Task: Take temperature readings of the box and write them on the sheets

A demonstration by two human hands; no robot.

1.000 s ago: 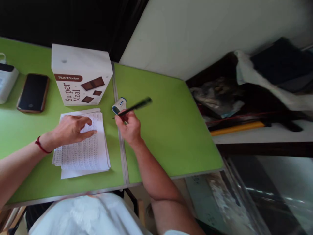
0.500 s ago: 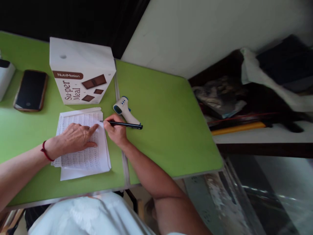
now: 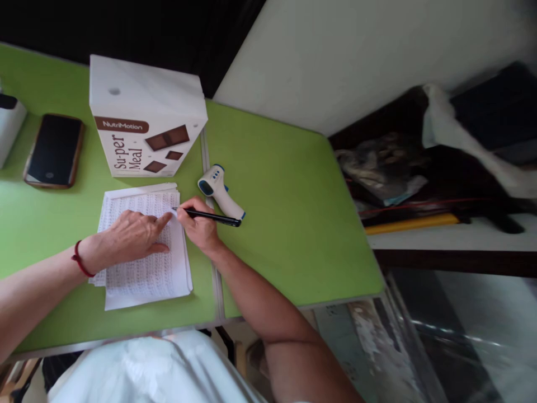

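Several sheets of paper (image 3: 142,280) covered in rows of small handwriting lie stacked on the green table. My left hand (image 3: 134,235) rests on them, fingers stretched out, index finger pointing at the right side of the top sheet. Pinched in my right hand (image 3: 200,226) is a black pen (image 3: 216,217), its tip at the paper's right edge close to my left index fingertip. Just beyond my right hand lies a white and blue infrared thermometer (image 3: 220,190).
A white NutriMotion box (image 3: 146,101) stands behind the papers. To its left are a smartphone (image 3: 54,150) and a white object (image 3: 10,126), partly cut off. A metal-edged seam crosses the green table (image 3: 293,224). At right, a shelf holds cloth and a yellow bar (image 3: 411,225).
The pen's rear end has dipped slightly and swung a little left in my right hand. My left hand stays on the paper. The whole view has shifted slightly.
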